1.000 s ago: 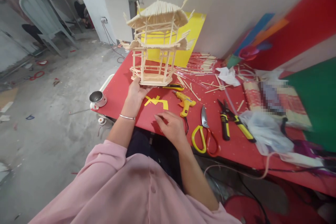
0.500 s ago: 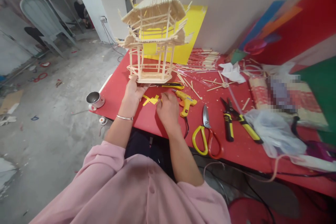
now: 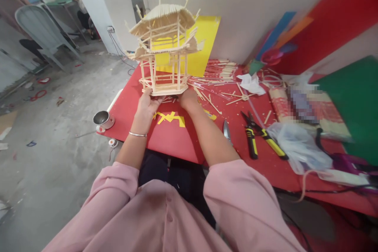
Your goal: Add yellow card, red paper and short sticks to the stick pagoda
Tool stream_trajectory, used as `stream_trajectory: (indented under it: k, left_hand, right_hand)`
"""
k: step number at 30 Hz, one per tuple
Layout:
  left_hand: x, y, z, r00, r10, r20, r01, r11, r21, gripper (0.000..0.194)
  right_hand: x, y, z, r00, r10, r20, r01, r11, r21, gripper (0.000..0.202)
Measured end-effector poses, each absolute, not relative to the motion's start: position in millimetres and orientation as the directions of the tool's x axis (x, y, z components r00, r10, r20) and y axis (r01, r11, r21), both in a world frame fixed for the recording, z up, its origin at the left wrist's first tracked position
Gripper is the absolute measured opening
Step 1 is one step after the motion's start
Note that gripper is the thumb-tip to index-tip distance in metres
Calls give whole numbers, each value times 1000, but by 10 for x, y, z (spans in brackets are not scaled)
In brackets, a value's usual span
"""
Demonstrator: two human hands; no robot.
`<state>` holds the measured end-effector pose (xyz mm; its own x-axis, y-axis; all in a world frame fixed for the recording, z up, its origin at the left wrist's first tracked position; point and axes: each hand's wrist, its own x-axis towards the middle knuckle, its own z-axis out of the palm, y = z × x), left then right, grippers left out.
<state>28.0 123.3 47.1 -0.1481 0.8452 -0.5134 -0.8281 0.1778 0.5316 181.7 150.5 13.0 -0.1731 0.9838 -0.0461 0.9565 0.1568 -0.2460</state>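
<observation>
A two-tiered pagoda model (image 3: 165, 49) built of thin wooden sticks stands upright between my hands, above the red table. My left hand (image 3: 147, 106) grips its base at the left front, thumb on the rim and fingers underneath. At the base's right corner is my right hand (image 3: 188, 99), closed on it, its fingertips hidden beneath and behind. Yellow paper strips (image 3: 169, 117) lie on the table below the model. My right forearm covers most of the glue gun and the handles of the scissors (image 3: 226, 130).
Pruning shears (image 3: 256, 136) and a clear plastic bag (image 3: 291, 143) lie to the right. Loose sticks (image 3: 221, 71) and a white tissue (image 3: 251, 83) are at the back. A metal mug (image 3: 103, 120) stands at the left edge. Yellow card (image 3: 203, 43) leans against the wall.
My right hand has left the yellow strips and moved up to the base's right corner. My left hand keeps its hold. The view has shifted slightly.
</observation>
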Motion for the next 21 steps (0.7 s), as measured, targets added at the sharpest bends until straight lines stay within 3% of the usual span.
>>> stream_trajectory:
  k: [4, 8, 12, 15, 18, 21]
  left_hand:
    - [295, 1311, 523, -158, 842, -516, -849, 152, 506, 19]
    - [285, 1361, 515, -134, 847, -514, -851, 167, 498, 25]
    - [278, 1373, 488, -132, 845, -517, -852, 170, 495, 26]
    - [278, 1362, 493, -145, 839, -525, -844, 172, 508, 24]
    - [278, 1345, 507, -149, 838, -524, -840, 173, 515, 23]
    - [271, 1329, 506, -138, 834, -534, -845, 182, 502, 23]
  right_hand:
    - [2016, 1502, 275, -272, 961, -42, 936, 254, -242, 55]
    - [2387, 1500, 363, -433, 901, 36, 881, 431, -195, 44]
    - [2964, 1694, 443, -215, 976, -42, 977, 214, -25, 37]
    - [3291, 1679, 530, -53, 997, -52, 999, 53, 0, 41]
    - [3346, 1284, 621, -20, 1000, 7, 999, 20, -30, 55]
    - [3119, 610, 634, 9, 1000, -5, 984, -9, -177, 41]
